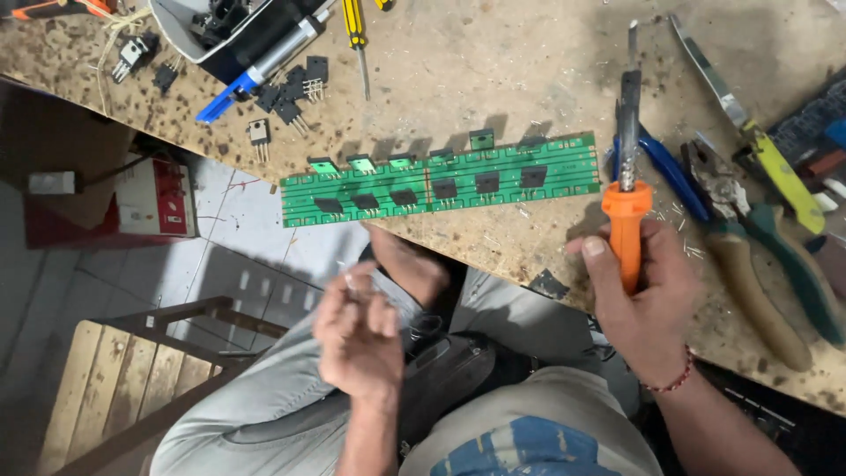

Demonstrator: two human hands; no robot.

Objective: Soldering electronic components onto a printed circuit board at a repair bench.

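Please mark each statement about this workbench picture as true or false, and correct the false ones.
1. The right hand grips a soldering iron with an orange handle. True.
2. The green circuit board lies on the floor. False: it lies on the wooden bench, at its edge.
3. The left hand rests on the board. False: it is held over the lap, away from the board.
4. Pliers lie on the bench, right of the iron. True.
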